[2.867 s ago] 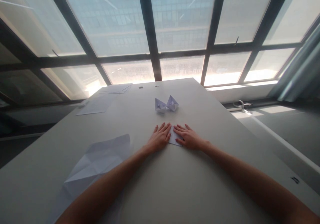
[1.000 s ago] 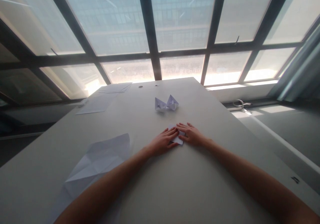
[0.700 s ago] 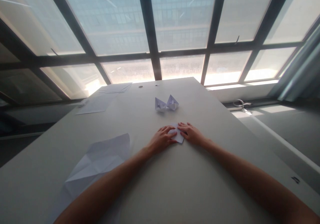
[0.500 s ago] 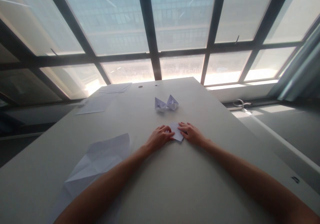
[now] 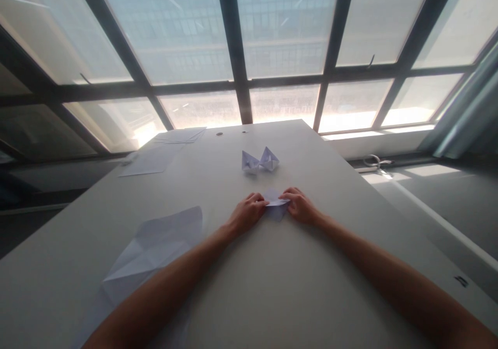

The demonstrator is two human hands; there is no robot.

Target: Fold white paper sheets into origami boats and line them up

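A small folded sheet of white paper (image 5: 276, 211) lies on the table between my hands, its near part partly lifted in a fold. My left hand (image 5: 251, 208) pinches its left side with bent fingers. On the opposite side my right hand (image 5: 299, 205) grips the paper's right edge between thumb and fingers. Just beyond stand two folded paper boats (image 5: 269, 159), side by side with pointed peaks. A large creased sheet of paper (image 5: 155, 248) rests to the left, partly hidden under my left forearm.
The white table (image 5: 311, 287) stretches away to tall windows with dark frames (image 5: 243, 100). Several flat sheets of paper (image 5: 148, 163) lie at its far left. Beyond the right edge, a coiled white cable (image 5: 372, 161) sits near the wall.
The small paper lay flatter under my hands before; its near part is now raised in a fold. The fingers of my right hand have curled from lying flat to gripping its edge.
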